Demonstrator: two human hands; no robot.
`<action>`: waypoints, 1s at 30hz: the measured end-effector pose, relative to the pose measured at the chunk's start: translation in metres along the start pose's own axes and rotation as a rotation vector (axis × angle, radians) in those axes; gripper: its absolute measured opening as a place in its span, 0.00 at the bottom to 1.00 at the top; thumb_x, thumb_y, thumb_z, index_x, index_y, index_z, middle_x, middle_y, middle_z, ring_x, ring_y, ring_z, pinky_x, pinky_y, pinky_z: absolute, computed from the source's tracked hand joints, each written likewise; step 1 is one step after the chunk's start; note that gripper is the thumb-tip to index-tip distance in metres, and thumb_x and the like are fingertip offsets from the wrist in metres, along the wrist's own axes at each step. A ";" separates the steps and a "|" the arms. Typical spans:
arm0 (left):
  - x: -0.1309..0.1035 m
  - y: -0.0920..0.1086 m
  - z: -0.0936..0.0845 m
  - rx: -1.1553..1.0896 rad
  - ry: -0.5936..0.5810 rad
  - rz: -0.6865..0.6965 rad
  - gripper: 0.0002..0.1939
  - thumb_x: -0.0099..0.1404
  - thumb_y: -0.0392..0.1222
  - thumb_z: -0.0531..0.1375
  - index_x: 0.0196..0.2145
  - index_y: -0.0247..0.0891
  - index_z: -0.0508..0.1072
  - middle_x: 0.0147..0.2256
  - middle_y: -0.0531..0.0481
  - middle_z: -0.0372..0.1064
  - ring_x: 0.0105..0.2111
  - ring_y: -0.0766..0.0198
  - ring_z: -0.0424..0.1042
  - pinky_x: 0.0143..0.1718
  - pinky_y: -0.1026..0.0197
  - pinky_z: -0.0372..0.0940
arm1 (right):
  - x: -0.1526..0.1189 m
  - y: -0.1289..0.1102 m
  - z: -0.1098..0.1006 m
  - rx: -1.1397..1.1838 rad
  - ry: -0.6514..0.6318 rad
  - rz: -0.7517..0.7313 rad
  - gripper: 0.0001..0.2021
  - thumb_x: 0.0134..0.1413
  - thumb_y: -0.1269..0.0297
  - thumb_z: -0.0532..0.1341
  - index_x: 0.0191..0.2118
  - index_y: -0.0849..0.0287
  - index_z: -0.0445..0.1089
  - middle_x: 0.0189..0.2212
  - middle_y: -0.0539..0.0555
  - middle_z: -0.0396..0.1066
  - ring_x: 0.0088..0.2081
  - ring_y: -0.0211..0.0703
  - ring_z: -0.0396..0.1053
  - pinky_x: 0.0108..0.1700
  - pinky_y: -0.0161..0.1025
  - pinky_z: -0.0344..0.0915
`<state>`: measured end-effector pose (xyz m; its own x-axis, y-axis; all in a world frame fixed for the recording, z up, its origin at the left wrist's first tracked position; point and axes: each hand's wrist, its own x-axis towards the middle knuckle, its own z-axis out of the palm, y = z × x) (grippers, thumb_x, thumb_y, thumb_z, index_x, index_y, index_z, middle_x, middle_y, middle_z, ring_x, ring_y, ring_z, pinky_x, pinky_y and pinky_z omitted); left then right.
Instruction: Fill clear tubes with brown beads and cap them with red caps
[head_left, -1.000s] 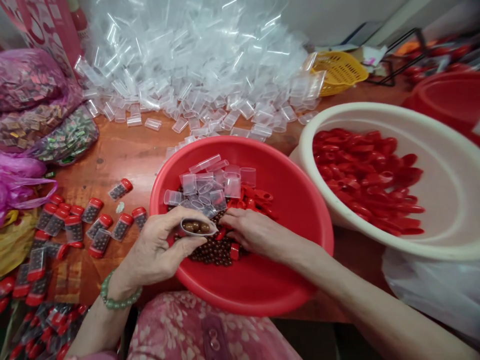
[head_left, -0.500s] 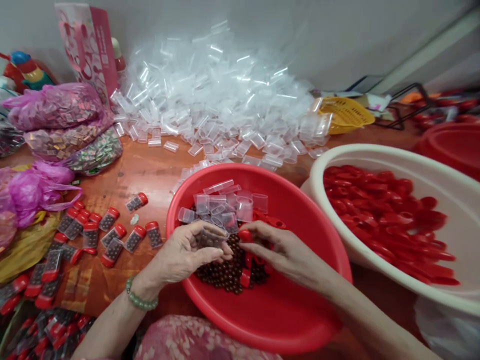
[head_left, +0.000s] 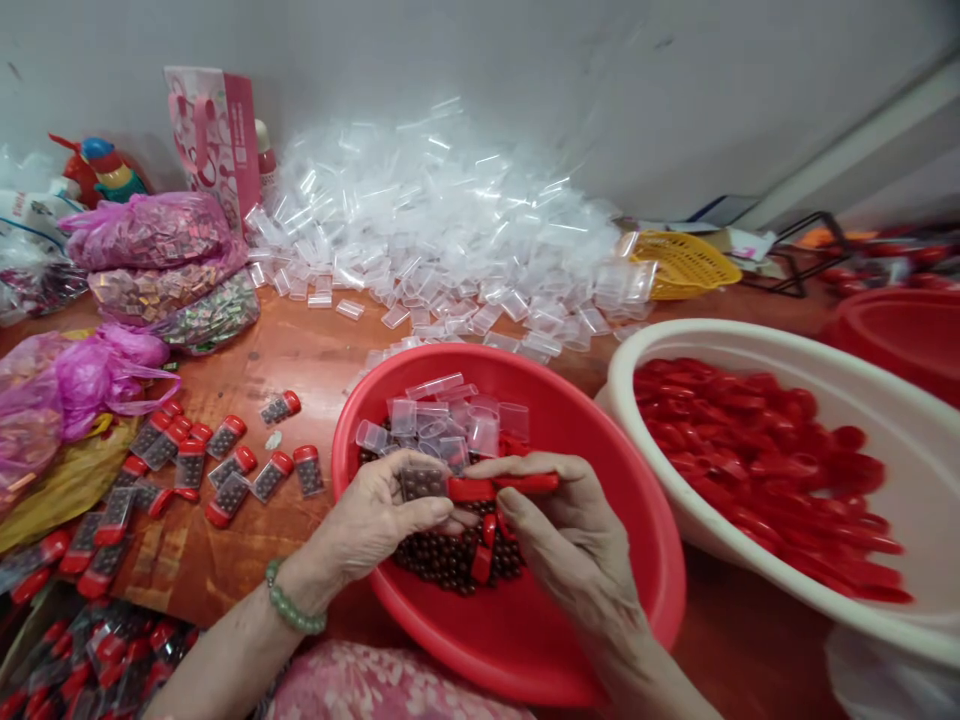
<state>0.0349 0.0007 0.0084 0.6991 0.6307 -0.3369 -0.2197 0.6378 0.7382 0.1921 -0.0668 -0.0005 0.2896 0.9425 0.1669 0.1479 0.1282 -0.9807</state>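
Note:
Over the red basin (head_left: 585, 630), my left hand (head_left: 375, 515) grips a small clear plastic case (head_left: 424, 483) with dark brown beads inside. My right hand (head_left: 562, 520) pinches a red plastic cap (head_left: 471, 489) with a long flap, its end meeting the case's open end. Whether the cap is fully seated I cannot tell. Loose brown beads (head_left: 442, 560) lie in the basin below my hands. Behind them in the basin are several clear empty cases (head_left: 484, 430), and a few red caps (head_left: 482, 560) rest on the beads.
A cream basin (head_left: 757, 560) of red caps stands at the right. Clear cases (head_left: 450, 210) are heaped by the wall beside a yellow basket (head_left: 686, 265). Capped bead-filled cases (head_left: 225, 495) lie on the table at left, near pink plastic bags (head_left: 150, 230).
My right hand has lifted a red cap out of the basin and brought it against the case in my left hand. The case has turned level. The view has tilted slightly upward.

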 end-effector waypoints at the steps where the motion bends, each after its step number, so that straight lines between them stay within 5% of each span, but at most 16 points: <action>1: 0.001 0.000 0.000 0.014 0.015 0.004 0.23 0.50 0.45 0.71 0.39 0.33 0.68 0.32 0.51 0.71 0.29 0.67 0.75 0.38 0.62 0.68 | -0.002 0.000 -0.001 -0.008 -0.002 -0.021 0.06 0.62 0.57 0.57 0.40 0.51 0.60 0.38 0.54 0.73 0.40 0.44 0.72 0.43 0.42 0.70; 6: 0.005 0.000 0.002 0.117 0.117 0.030 0.18 0.50 0.42 0.69 0.37 0.33 0.69 0.31 0.54 0.69 0.28 0.72 0.70 0.36 0.64 0.65 | -0.003 -0.008 -0.007 -0.254 -0.068 -0.055 0.08 0.65 0.58 0.52 0.38 0.52 0.66 0.35 0.53 0.70 0.40 0.43 0.70 0.42 0.38 0.69; 9: 0.007 0.002 0.004 0.188 0.150 0.062 0.14 0.53 0.38 0.67 0.37 0.34 0.70 0.32 0.53 0.70 0.31 0.70 0.69 0.40 0.63 0.64 | -0.001 -0.011 -0.007 -0.470 -0.212 -0.084 0.10 0.64 0.63 0.54 0.47 0.53 0.69 0.42 0.56 0.69 0.44 0.43 0.70 0.45 0.37 0.69; 16: 0.012 0.003 0.001 0.064 0.018 0.018 0.17 0.52 0.31 0.64 0.41 0.34 0.72 0.38 0.49 0.73 0.39 0.65 0.71 0.46 0.60 0.63 | 0.000 -0.004 -0.005 -0.608 -0.252 -0.148 0.17 0.64 0.67 0.54 0.57 0.55 0.66 0.44 0.59 0.70 0.44 0.44 0.72 0.46 0.38 0.71; 23: 0.015 0.005 -0.016 -0.345 -0.158 -0.124 0.23 0.47 0.28 0.61 0.43 0.32 0.75 0.38 0.45 0.77 0.40 0.58 0.75 0.48 0.53 0.65 | 0.015 -0.008 -0.023 -0.442 -0.256 -0.039 0.16 0.61 0.61 0.57 0.53 0.52 0.71 0.45 0.55 0.73 0.46 0.44 0.73 0.49 0.41 0.71; 30: 0.015 0.008 -0.021 -0.437 -0.316 -0.155 0.24 0.52 0.33 0.56 0.48 0.26 0.72 0.47 0.34 0.74 0.49 0.48 0.74 0.52 0.51 0.62 | 0.032 -0.015 -0.034 -0.192 0.002 0.197 0.15 0.49 0.54 0.67 0.43 0.52 0.74 0.35 0.51 0.76 0.33 0.40 0.74 0.35 0.34 0.73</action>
<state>0.0297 0.0245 -0.0031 0.9006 0.3950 -0.1813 -0.3128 0.8787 0.3607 0.2316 -0.0496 0.0233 0.3326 0.9427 -0.0250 0.2646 -0.1188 -0.9570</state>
